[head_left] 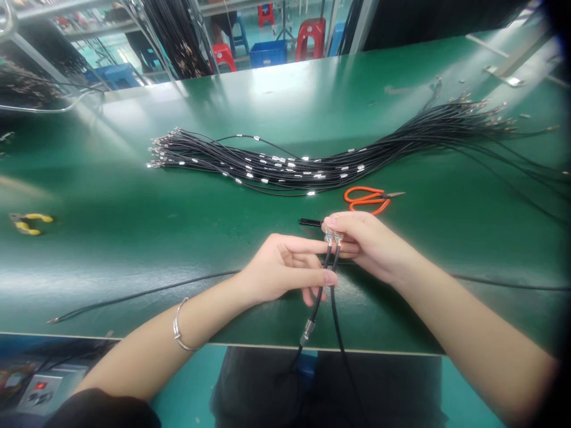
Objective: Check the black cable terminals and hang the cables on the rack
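Two black cables (335, 312) hang side by side over the table's front edge, their upper ends bearing small clear plugs (329, 238) with coloured wires showing. My left hand (276, 270) pinches the cables just below the plugs, between thumb and fingers. At the plugs themselves, my right hand (368, 241) is closed with thumb and forefinger on their tops, partly hiding them. A silver metal sleeve (307, 331) sits on the left-hand cable below my fingers. Just beyond my right fingertips lies a small black strip (310, 222). Orange-handled scissors (366, 199) rest behind my right hand.
A long bundle of black cables (285, 169) with white labels stretches across the green table (134, 226). Yellow-handled cutters (33, 224) lie at the left. Another cable (147, 290) runs behind my hands. Red stools (311, 38) and a blue bin (268, 54) stand beyond.
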The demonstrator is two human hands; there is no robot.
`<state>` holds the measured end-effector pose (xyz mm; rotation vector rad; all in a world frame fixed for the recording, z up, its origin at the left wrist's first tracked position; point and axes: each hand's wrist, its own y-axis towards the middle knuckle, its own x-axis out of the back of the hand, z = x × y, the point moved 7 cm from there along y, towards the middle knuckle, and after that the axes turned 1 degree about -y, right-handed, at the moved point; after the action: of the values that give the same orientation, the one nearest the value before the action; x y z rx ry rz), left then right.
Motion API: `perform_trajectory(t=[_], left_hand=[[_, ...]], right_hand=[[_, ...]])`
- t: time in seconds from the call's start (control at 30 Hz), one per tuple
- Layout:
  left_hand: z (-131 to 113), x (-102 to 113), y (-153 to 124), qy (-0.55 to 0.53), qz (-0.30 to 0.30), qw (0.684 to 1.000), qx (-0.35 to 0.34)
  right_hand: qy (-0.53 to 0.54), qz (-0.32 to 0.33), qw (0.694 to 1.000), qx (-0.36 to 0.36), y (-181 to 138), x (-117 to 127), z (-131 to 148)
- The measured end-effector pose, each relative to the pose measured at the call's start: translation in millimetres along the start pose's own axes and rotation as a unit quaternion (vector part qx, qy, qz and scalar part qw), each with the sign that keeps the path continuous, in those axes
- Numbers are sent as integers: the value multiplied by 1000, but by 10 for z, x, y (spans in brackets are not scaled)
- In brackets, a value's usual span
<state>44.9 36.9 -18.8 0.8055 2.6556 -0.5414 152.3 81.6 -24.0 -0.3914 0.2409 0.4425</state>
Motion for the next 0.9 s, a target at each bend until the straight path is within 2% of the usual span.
perform_trajectory(t=[0.33, 0.47, 0.53, 0.63, 0.7, 0.77, 0.83, 0.9], left_hand=[[-3, 8, 6, 3, -13, 1000, -9], [-140, 135, 12, 34, -57, 995, -71], [-257, 245, 6, 55, -94, 987, -121], [-395, 408, 13, 77, -140, 971, -178], [-463, 507, 37, 80, -163, 962, -206], [-540, 597, 65, 80, -175, 954, -229], [-668, 703, 46, 91, -188, 945, -253], [-886, 869, -128, 113, -236, 917, -302]], right_hand=[[17, 15, 1000, 10, 0, -21, 1], [39, 7, 999, -9, 9, -24, -14], [36, 46, 997, -45, -4, -73, -60], [5, 144, 986, -79, -58, -202, -103], [-52, 190, 978, -65, -87, -273, -87], [-124, 206, 970, -39, -94, -304, -47], [-171, 171, 970, 3, -84, -225, 53], [-158, 71, 983, 65, -118, 48, 234]])
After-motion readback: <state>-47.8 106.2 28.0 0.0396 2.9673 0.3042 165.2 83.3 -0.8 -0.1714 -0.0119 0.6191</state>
